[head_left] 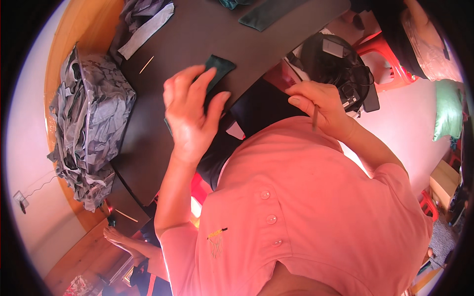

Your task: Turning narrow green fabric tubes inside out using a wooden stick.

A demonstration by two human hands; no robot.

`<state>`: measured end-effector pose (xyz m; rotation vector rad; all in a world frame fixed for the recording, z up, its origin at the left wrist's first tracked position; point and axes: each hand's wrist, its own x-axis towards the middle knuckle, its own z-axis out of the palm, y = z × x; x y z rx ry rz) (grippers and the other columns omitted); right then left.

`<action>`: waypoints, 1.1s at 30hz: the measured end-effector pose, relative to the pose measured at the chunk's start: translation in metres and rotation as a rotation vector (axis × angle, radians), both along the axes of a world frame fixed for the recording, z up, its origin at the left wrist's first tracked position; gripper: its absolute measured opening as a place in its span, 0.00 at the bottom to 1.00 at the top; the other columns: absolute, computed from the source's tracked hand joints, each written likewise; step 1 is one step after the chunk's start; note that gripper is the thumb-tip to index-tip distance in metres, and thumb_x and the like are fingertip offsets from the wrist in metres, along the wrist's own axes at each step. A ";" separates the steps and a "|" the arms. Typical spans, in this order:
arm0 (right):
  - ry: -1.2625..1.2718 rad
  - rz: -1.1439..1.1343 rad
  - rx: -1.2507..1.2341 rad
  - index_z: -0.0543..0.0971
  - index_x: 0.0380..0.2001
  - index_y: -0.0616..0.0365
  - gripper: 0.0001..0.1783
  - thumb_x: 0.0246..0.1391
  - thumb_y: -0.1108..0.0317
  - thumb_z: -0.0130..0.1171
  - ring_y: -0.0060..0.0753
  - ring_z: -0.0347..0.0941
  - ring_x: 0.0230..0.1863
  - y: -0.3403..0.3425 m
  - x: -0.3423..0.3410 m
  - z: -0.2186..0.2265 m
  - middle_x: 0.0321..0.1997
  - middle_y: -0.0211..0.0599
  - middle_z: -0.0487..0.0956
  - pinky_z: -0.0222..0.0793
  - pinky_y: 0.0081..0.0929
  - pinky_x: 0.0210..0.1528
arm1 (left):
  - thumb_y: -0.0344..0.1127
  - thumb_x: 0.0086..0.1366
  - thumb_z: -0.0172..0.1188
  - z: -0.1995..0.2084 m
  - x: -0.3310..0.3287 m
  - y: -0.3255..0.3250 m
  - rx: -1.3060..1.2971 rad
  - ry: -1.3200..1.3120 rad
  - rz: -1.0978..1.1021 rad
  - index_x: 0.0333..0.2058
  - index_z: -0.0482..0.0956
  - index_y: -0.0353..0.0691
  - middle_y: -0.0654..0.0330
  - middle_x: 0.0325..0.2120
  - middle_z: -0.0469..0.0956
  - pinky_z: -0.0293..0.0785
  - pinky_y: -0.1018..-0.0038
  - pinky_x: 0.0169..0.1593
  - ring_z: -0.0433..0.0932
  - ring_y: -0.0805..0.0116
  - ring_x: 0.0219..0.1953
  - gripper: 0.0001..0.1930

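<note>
My left hand (190, 106) hovers over or rests on the dark table (143, 143), thumb and fingers apart. Just beyond its fingertips lies a dark green strip of cloth (220, 69), partly hidden by the hand; a bit of green also shows at the wrist's left side. Whether the hand touches the cloth I cannot tell. My right hand (323, 106) is off the table's edge to the right, closed around a thin wooden stick (315, 118) that points down along the palm.
Grey cloth pieces fill a clear plastic bag (106, 103) at left. Nearby are a loose thin stick (146, 65) and a pale grey strip (147, 30). Another green strip (269, 14) lies farther off. A black bag (321, 59) and red stool (390, 61) stand right. A co-worker's hand (118, 237) shows lower left.
</note>
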<state>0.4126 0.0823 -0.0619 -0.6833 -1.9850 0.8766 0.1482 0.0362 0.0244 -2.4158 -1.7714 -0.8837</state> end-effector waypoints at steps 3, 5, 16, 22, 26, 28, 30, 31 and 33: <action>-0.059 0.036 -0.320 0.79 0.35 0.60 0.07 0.56 0.68 0.63 0.42 0.76 0.26 -0.003 0.008 -0.010 0.25 0.41 0.78 0.69 0.30 0.29 | 0.35 0.54 0.69 -0.013 0.008 0.005 -0.075 0.053 0.023 0.45 0.80 0.35 0.53 0.48 0.76 0.65 0.64 0.51 0.72 0.53 0.48 0.19; -0.081 0.072 -0.314 0.79 0.37 0.64 0.08 0.62 0.69 0.58 0.31 0.77 0.27 -0.004 0.013 -0.021 0.29 0.42 0.78 0.70 0.26 0.31 | 0.35 0.53 0.71 -0.014 0.008 0.000 -0.080 0.007 -0.028 0.45 0.80 0.36 0.53 0.48 0.75 0.64 0.63 0.51 0.72 0.53 0.49 0.21; 0.146 0.220 -0.791 0.81 0.39 0.66 0.11 0.62 0.67 0.58 0.21 0.75 0.29 0.003 -0.008 -0.017 0.27 0.32 0.79 0.69 0.21 0.35 | 0.22 0.48 0.69 -0.032 0.033 -0.020 0.095 -0.085 0.092 0.38 0.81 0.39 0.59 0.36 0.74 0.66 0.66 0.46 0.72 0.57 0.39 0.16; 0.360 0.320 -0.894 0.80 0.42 0.66 0.11 0.56 0.75 0.63 0.20 0.74 0.33 0.004 -0.025 0.024 0.32 0.33 0.77 0.69 0.19 0.37 | 0.17 0.57 0.63 -0.012 0.033 -0.030 -0.133 -0.880 0.136 0.36 0.80 0.32 0.61 0.33 0.80 0.70 0.79 0.42 0.73 0.73 0.36 0.08; 0.450 0.372 -0.748 0.79 0.44 0.67 0.16 0.50 0.80 0.67 0.21 0.74 0.36 0.004 -0.047 0.042 0.39 0.34 0.75 0.70 0.18 0.38 | 0.17 0.59 0.63 -0.002 0.039 -0.040 -0.235 -1.295 0.103 0.37 0.81 0.32 0.62 0.34 0.80 0.70 0.80 0.42 0.74 0.75 0.35 0.08; 0.368 0.395 -0.701 0.79 0.44 0.67 0.17 0.50 0.81 0.67 0.21 0.74 0.36 0.005 -0.056 0.057 0.39 0.34 0.75 0.70 0.18 0.38 | 0.17 0.61 0.62 -0.001 0.040 -0.045 -0.277 -1.449 0.049 0.38 0.81 0.31 0.63 0.34 0.80 0.71 0.81 0.43 0.75 0.77 0.35 0.07; 0.316 0.436 -0.657 0.78 0.39 0.66 0.12 0.50 0.81 0.67 0.18 0.73 0.35 0.003 -0.063 0.063 0.37 0.32 0.75 0.69 0.16 0.38 | 0.18 0.61 0.63 -0.004 0.038 -0.050 -0.264 -1.478 0.025 0.38 0.81 0.31 0.63 0.34 0.80 0.72 0.80 0.43 0.76 0.77 0.35 0.07; 0.308 0.440 -0.647 0.78 0.39 0.66 0.12 0.50 0.81 0.67 0.18 0.73 0.35 0.002 -0.064 0.066 0.37 0.32 0.75 0.69 0.16 0.38 | 0.19 0.62 0.63 -0.005 0.038 -0.052 -0.266 -1.505 0.006 0.39 0.81 0.32 0.63 0.33 0.80 0.72 0.80 0.43 0.76 0.77 0.36 0.07; 0.336 0.424 -0.704 0.77 0.32 0.64 0.07 0.52 0.81 0.65 0.16 0.73 0.33 -0.002 -0.065 0.073 0.34 0.30 0.75 0.69 0.15 0.36 | 0.20 0.62 0.63 0.000 0.042 -0.055 -0.237 -1.550 0.016 0.39 0.81 0.32 0.64 0.33 0.80 0.72 0.80 0.44 0.76 0.76 0.36 0.07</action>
